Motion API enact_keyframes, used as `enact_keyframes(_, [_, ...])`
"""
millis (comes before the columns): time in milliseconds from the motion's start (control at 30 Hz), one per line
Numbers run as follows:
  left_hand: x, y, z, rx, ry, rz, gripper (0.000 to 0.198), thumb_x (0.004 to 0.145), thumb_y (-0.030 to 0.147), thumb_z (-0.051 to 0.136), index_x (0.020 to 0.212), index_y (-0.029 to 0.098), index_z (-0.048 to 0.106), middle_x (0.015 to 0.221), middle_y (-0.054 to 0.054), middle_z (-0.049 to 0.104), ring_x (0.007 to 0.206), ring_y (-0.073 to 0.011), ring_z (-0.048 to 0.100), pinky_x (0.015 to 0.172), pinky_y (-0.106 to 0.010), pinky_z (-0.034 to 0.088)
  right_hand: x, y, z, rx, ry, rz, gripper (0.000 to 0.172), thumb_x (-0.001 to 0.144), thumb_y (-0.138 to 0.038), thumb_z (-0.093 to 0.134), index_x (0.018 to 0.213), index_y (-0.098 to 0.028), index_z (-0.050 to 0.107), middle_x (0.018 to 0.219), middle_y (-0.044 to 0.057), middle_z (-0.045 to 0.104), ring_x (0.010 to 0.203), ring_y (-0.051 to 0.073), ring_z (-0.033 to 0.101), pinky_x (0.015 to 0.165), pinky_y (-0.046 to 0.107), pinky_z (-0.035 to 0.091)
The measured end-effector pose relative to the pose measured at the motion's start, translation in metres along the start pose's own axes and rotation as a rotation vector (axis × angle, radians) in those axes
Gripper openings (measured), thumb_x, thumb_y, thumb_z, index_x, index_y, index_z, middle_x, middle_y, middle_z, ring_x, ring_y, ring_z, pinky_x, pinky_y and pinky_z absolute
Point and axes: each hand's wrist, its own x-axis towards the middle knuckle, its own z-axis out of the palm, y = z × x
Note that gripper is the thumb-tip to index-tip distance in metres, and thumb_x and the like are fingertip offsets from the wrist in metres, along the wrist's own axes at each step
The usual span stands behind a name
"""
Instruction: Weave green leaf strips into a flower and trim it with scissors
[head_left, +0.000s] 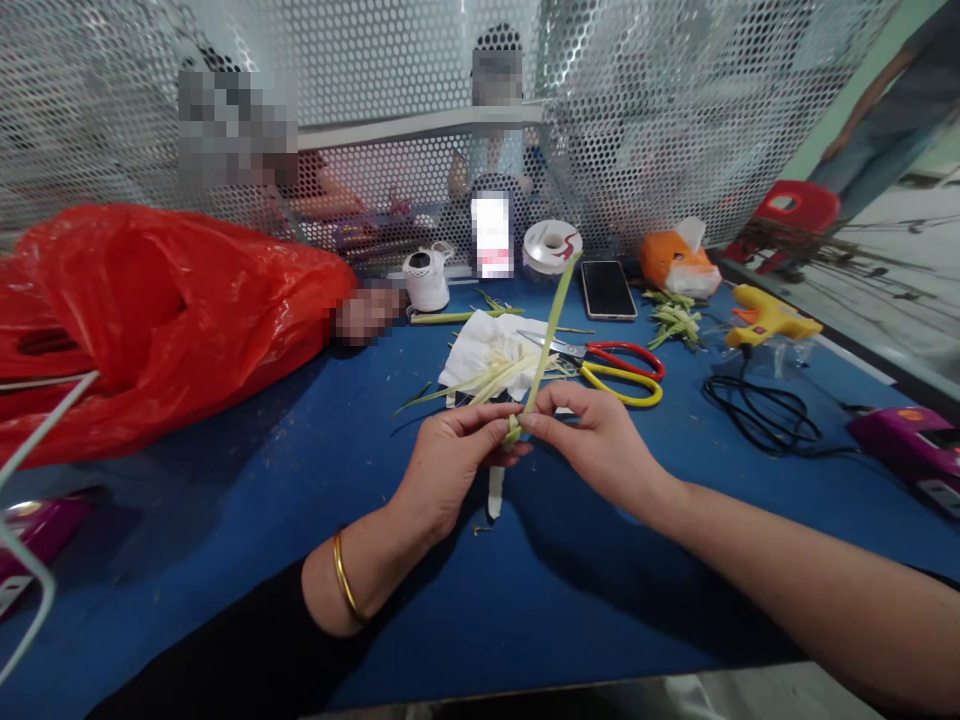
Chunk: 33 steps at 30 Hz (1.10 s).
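Note:
Between my two hands is a pale green leaf strip point(551, 330), one long end sticking up and the lower end bunched into a small knot or fold. My left hand point(457, 450), a gold bangle at its wrist, pinches the folded part between thumb and fingers. Close against it, my right hand point(592, 435) pinches the strip near the base of the upright end. Just beyond the hands, thin pale strips point(499, 375) lie on a white cloth or tissue point(469, 345). Scissors point(619, 370) with one red and one yellow handle rest to the right of them.
A big red plastic bag point(172, 320) fills the left. Along the back stand a white thread spool point(427, 280), ribbon roll point(551, 245), phone point(608, 290) and orange tissue pack point(679, 262). A yellow glue gun point(772, 315) with black cable lies right. People sit behind the perforated screen point(375, 170).

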Motion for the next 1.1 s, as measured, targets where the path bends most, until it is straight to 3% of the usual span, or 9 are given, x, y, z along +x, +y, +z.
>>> enact_keyframes(233, [0.002,0.003,-0.002,0.0,-0.042,-0.071,0.017,0.074,0.017,0.071,0.09,0.013,0.074,0.074,-0.006,0.073,0.062,-0.0145,0.069,0.059,-0.024,0.054,0.0,-0.002,0.005,0.35,-0.011,0.261,0.017,0.069,-0.028,0.068,0.064,-0.017,0.057,0.062,-0.003,0.054,0.06,0.011,0.044,0.058,0.027,0.035])
enact_keyframes(400, [0.003,0.003,-0.004,-0.022,-0.085,-0.1,0.017,0.074,0.017,0.071,0.091,0.013,0.074,0.077,-0.006,0.074,0.064,-0.0143,0.07,0.06,-0.022,0.054,-0.002,0.002,0.01,0.487,0.033,0.295,0.02,0.067,-0.03,0.072,0.071,-0.018,0.056,0.065,-0.004,0.051,0.061,0.011,0.044,0.058,0.026,0.035])
enact_keyframes(600, [0.005,0.002,-0.006,0.025,-0.084,-0.077,0.019,0.069,0.015,0.075,0.088,0.012,0.074,0.075,-0.004,0.073,0.064,-0.016,0.07,0.061,-0.024,0.054,0.0,0.008,0.009,0.399,0.038,0.222,0.024,0.068,-0.032,0.072,0.081,-0.019,0.056,0.081,0.001,0.06,0.079,0.016,0.056,0.073,0.031,0.044])
enact_keyframes(867, [0.002,0.007,-0.004,-0.019,-0.054,-0.121,0.018,0.066,0.013,0.074,0.084,0.012,0.072,0.071,-0.003,0.072,0.059,-0.0133,0.068,0.059,-0.023,0.052,0.008,0.011,-0.004,-0.004,-0.143,0.163,0.03,0.079,-0.048,0.062,0.086,-0.019,0.057,0.071,0.001,0.057,0.065,0.015,0.051,0.057,0.028,0.04])
enact_keyframes(1100, [0.001,0.01,-0.004,-0.068,-0.056,-0.16,0.019,0.065,0.013,0.075,0.083,0.012,0.071,0.067,-0.004,0.071,0.059,-0.0147,0.068,0.056,-0.022,0.051,0.016,-0.008,-0.034,0.124,-0.311,0.148,0.025,0.086,-0.043,0.055,0.081,-0.019,0.054,0.073,-0.001,0.054,0.064,0.013,0.05,0.057,0.026,0.04])
